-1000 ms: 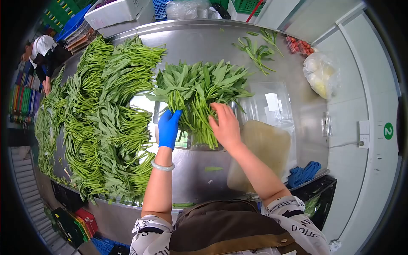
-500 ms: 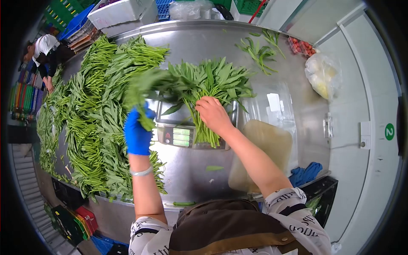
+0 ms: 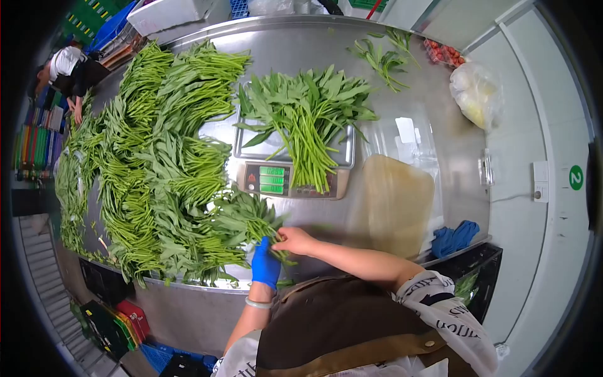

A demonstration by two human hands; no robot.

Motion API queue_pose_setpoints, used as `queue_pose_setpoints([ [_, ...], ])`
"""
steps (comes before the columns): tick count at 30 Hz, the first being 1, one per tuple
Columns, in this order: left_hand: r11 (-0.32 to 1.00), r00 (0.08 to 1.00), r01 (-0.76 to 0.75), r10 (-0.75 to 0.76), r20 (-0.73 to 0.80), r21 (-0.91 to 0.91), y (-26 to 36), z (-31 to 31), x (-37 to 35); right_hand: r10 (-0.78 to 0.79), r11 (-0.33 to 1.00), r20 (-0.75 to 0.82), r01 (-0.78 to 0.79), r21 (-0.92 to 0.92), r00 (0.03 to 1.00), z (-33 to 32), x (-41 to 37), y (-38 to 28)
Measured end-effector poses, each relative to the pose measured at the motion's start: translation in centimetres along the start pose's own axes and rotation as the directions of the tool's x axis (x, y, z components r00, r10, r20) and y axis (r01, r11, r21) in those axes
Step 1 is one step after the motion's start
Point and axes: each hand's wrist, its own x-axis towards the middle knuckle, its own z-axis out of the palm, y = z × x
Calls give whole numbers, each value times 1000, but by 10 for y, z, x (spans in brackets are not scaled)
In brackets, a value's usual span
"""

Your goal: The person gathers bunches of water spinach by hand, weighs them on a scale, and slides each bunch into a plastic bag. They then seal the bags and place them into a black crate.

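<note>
At the near edge of the steel table (image 3: 427, 107), the left hand (image 3: 266, 265), in a blue glove, is closed around the stem ends of a small bunch of greens (image 3: 242, 221). The bare right hand (image 3: 294, 240) reaches across just beside it. Its fingers are pinched together on the same stems, as far as I can tell where the leaves crowd them.

The bunch fans away from both hands, up and to the left. Its leaves run into the big pile of greens (image 3: 151, 157) that covers the left half of the table, so that side has no bare room.

Just past the hands lies a strip of bare steel, then the scale (image 3: 272, 179). Another bunch (image 3: 301, 119) lies on its pan, stems pointing toward the person. To the right of the scale a pale cutting board (image 3: 396, 204) reaches the table's near edge, and a blue cloth (image 3: 455, 237) sits at the right corner beyond it. Far right, a plastic bag (image 3: 474, 94) rests by the wall. Another person (image 3: 66, 66) bends over at the far left end.
</note>
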Motion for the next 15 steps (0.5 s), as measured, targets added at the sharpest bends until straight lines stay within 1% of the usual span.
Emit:
queue_pose_setpoints([
  [1, 998, 998, 55, -53, 30, -40, -4, 2, -4, 42, 998, 36, -40, -52, 998, -5, -9, 1],
  [2, 997, 995, -57, 53, 79, 55, -9, 2, -12, 4, 998, -3, -5, -57, 1000, -6, -16, 3],
  [3, 988, 991, -103, 92, 98, 112, -3, 13, -23, -31, 998, -43, 28, -61, 999, -5, -22, 5],
  [4, 984, 991, -94, 78, 111, 152, -1, 12, -25, -110, 991, -86, 102, -89, 990, -9, -22, 6],
  [5, 977, 989, -92, 68, 129, 190, 2, 10, -26, -123, 991, -178, 113, -67, 976, -12, -22, 5],
  [6, 978, 997, -57, 48, 53, 201, 5, 10, -29, -54, 993, -155, 69, 97, 986, -17, -21, 0],
  [7, 974, 995, -101, 98, 23, 201, 6, 13, -30, 11, 967, -123, 21, 255, 992, -22, -21, -5],
  [9, 960, 980, -181, 193, -37, 212, 7, 19, -30, 131, 922, 85, -153, 357, 988, -29, -31, -23],
  [10, 948, 981, -185, 194, -11, 260, 7, 23, -32, 182, 885, 190, -245, 397, 965, -30, -37, -30],
  [12, 950, 975, -216, 220, 7, 224, 7, 30, -40, 112, 984, 164, -133, 120, 980, -22, -36, -28],
  [13, 950, 971, -235, 237, 18, 204, 8, 32, -41, 72, 997, 158, -69, -26, 985, -19, -35, -28],
  [14, 903, 954, -286, 300, 6, 320, 10, 27, -43, -178, 966, -75, 159, -204, 981, -16, -38, -28],
  [15, 863, 900, -397, 433, -55, 312, 18, 41, -53, -192, 978, -120, 180, -105, 974, -27, -43, -50],
])
